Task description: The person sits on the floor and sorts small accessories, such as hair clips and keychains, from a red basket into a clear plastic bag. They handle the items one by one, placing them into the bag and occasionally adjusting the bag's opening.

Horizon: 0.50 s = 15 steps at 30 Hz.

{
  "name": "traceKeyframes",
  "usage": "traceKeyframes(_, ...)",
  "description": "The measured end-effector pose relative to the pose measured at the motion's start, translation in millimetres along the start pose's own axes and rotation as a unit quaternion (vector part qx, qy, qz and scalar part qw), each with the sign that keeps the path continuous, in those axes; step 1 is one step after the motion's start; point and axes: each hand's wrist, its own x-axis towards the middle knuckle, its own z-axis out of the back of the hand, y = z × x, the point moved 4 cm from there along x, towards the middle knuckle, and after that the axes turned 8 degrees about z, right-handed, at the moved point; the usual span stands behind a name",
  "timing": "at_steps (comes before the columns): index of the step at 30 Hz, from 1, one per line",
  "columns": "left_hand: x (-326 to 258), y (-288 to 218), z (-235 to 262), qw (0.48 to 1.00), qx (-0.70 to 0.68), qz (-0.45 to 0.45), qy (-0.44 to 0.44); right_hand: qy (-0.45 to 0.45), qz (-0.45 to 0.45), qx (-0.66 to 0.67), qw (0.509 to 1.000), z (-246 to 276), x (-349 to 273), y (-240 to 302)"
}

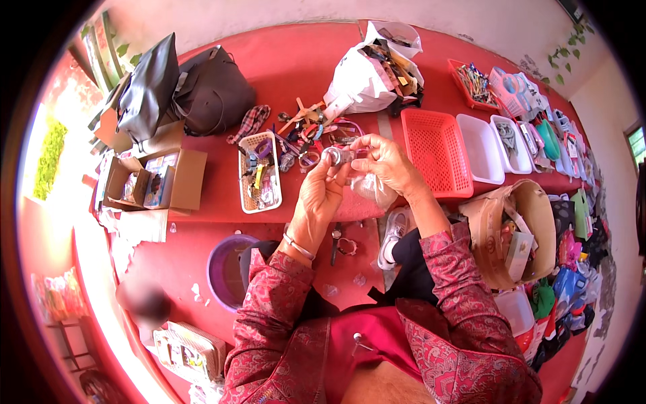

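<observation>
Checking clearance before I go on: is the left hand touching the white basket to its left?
Apart. The head view shows it: a strip of red surface lies between the left hand and the white basket.

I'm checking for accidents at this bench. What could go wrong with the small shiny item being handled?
The small shiny item sits in the fingers of the left hand and right hand, so it might slip if either grip loosens. Dropped, it could get lost in the tangled pile of straps just beyond. The clear plastic bag below the right hand might get in the way.
</observation>
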Motion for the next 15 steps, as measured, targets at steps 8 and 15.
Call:
traceKeyframes(8, -2.9, 0.8, -11.6, 0.999, 0.032, -0.015, -0.012, -0.054, 0.084, -0.203, 0.974, -0.4, -3.1, 10.6)
traceKeyframes(15, -12.6, 4.3, -28.0, 0.993, 0.105, -0.057, 0.012, -0.092, 0.174, -0.294, 0.935, -12.6, -7.6, 30.2)
